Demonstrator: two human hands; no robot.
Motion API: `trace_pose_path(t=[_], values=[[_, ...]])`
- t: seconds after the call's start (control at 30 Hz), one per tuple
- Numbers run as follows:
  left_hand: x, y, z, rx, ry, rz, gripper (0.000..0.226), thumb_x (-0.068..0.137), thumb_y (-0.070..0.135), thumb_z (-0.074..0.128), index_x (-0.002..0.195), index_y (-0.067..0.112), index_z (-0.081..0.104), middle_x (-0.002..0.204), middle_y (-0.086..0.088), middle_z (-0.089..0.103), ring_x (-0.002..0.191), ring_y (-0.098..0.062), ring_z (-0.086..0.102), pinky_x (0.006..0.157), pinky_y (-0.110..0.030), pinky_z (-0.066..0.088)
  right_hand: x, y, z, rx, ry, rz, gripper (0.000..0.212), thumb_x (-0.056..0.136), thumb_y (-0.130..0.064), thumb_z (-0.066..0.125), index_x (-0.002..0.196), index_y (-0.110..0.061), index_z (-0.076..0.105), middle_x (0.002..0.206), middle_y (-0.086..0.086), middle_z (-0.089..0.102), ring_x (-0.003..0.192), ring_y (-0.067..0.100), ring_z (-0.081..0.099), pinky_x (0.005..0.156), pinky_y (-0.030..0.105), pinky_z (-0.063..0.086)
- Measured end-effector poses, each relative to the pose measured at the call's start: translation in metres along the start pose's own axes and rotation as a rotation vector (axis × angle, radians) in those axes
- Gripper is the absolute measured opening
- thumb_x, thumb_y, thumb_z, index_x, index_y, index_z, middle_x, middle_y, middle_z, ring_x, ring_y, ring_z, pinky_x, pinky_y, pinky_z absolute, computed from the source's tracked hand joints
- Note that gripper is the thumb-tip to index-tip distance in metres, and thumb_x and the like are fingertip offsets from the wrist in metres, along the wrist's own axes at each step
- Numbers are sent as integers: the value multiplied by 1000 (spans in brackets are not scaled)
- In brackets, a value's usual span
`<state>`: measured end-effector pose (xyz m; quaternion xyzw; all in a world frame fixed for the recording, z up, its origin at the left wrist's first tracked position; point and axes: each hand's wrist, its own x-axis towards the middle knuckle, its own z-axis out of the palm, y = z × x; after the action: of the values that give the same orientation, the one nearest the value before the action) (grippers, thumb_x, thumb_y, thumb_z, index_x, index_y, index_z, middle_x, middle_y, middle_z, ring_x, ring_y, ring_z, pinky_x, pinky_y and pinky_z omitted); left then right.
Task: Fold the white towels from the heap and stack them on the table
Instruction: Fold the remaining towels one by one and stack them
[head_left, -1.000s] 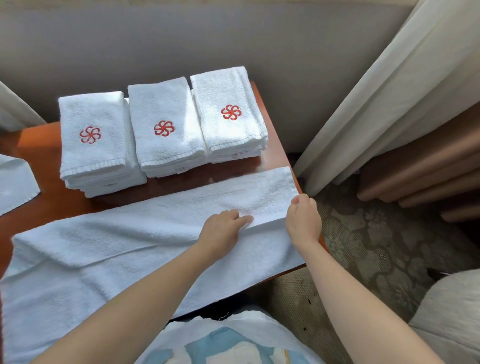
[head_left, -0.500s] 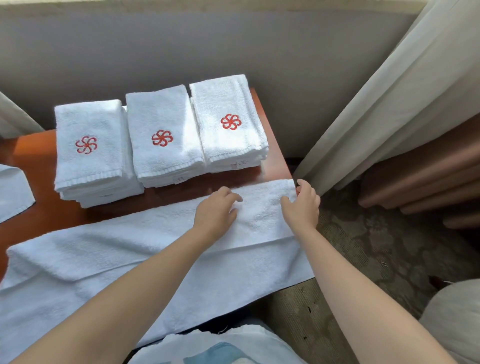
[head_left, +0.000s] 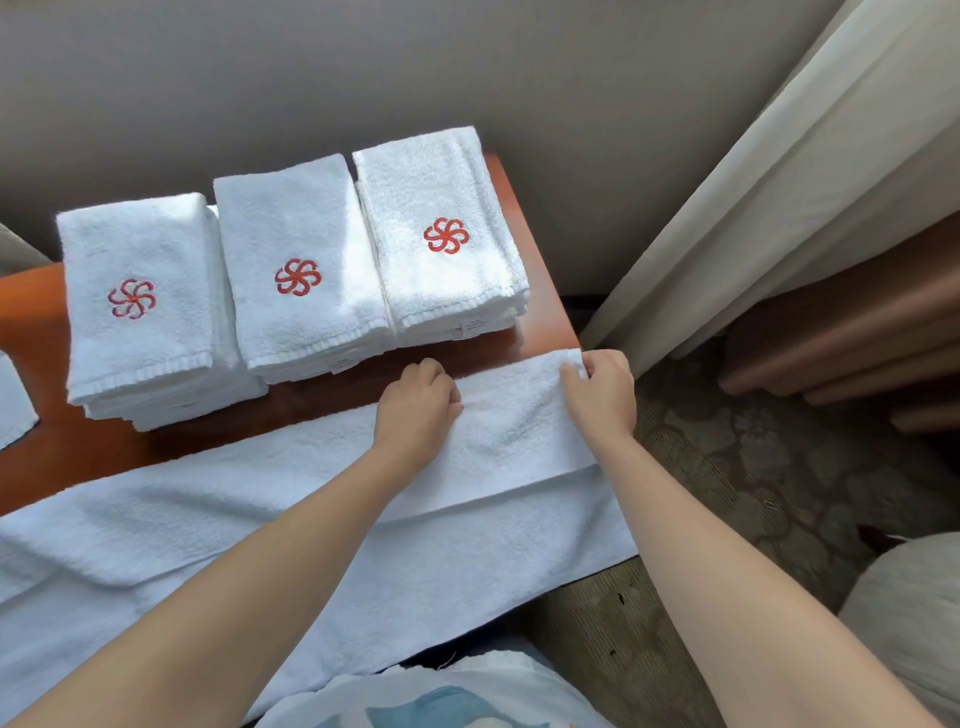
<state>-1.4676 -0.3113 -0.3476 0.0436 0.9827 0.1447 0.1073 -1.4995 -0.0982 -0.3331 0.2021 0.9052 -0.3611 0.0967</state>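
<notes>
While my right hand (head_left: 602, 395) pinches the far-right corner of the towel (head_left: 208, 519) and my left hand (head_left: 415, 415) curls onto its far edge, I'd square the edges, then smooth leftward.

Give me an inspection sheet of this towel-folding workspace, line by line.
Surface: orange-brown wooden table, largely under towels.
Job's things: open towel across the near side, partly folded lengthwise; left stack, middle stack and right stack in a row behind it, each topped by a red logo.
Clutter: white cloth cut off at the left edge; blue-and-white fabric at the bottom edge, unidentifiable.
Grippers: left hand grips the open towel's far edge, fingers curled; right hand pinches its far right corner.
Cables: nothing seen.
Surroundings: grey wall behind, curtain at right, patterned carpet below.
</notes>
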Motion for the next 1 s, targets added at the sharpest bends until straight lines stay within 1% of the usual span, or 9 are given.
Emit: trace_pose_path(t=[0.1, 0.23, 0.33, 0.43, 0.57, 0.77, 0.87, 0.93, 1.0], values=[[-2, -3, 1, -106, 76, -14, 11, 97, 22, 59, 97, 12, 63, 109, -2, 56, 97, -22, 51, 80, -32, 40, 3, 0, 0, 114, 50, -35, 21, 98, -25, 53, 110, -12, 63, 122, -3, 55, 107, 16, 55, 84, 33, 48], [-3, -6, -4, -272, 161, -83, 8, 99, 20, 55, 92, 16, 54, 86, 3, 59, 78, -20, 56, 71, -36, 43, 6, -5, 1, 232, 31, -30, 15, 98, -28, 52, 100, -18, 63, 98, -7, 63, 89, 12, 58, 75, 30, 48], [5, -3, -7, -258, 184, -97, 7, 99, 22, 53, 97, 15, 57, 85, 4, 61, 77, -19, 57, 71, -39, 45, 11, -9, 3, 215, 49, 16, 15, 98, -29, 48, 94, -21, 59, 87, -9, 61, 83, 12, 58, 72, 32, 47], [7, 0, -7, -183, 226, -81, 7, 95, 15, 58, 101, 14, 62, 96, 0, 62, 87, -22, 57, 76, -40, 46, 18, -11, 2, 165, 4, 23, 16, 101, -24, 44, 102, -26, 59, 101, -10, 63, 99, 15, 60, 82, 35, 51], [-2, -4, 4, -68, 246, 66, 25, 84, -4, 66, 100, 14, 72, 101, -6, 62, 95, -30, 56, 85, -40, 41, 24, -8, -1, 85, -87, -11, 43, 97, -8, 44, 134, -26, 57, 133, 0, 53, 124, 19, 48, 101, 42, 46], [-15, 0, 16, 12, 164, 146, 44, 81, 4, 67, 124, 12, 66, 120, -12, 63, 116, -37, 56, 98, -46, 40, 1, 1, 1, -60, 61, -131, 51, 88, -2, 49, 134, -25, 56, 129, -6, 50, 120, 15, 41, 99, 35, 41], [-26, 2, 22, 56, 18, 137, 56, 94, 24, 57, 147, 13, 45, 153, -13, 39, 145, -35, 29, 121, -45, 12, -19, 5, 7, -106, 63, -252, 46, 88, -2, 51, 128, -22, 60, 128, -4, 55, 119, 17, 45, 98, 39, 44], [-30, 0, 27, 81, -51, 132, 60, 100, 33, 44, 156, 18, 27, 164, -8, 16, 153, -27, 4, 123, -41, -5, -31, 6, 14, -123, -7, -310, 40, 90, -4, 52, 124, -22, 64, 127, -3, 58, 120, 17, 48, 98, 38, 45], [-35, -2, 27, 96, -75, 134, 59, 102, 36, 38, 157, 21, 21, 166, -5, 6, 153, -22, -4, 123, -39, -8, -42, 5, 20, -133, -59, -337, 36, 92, -7, 53, 123, -22, 65, 127, -4, 59, 121, 16, 49, 97, 32, 45]])
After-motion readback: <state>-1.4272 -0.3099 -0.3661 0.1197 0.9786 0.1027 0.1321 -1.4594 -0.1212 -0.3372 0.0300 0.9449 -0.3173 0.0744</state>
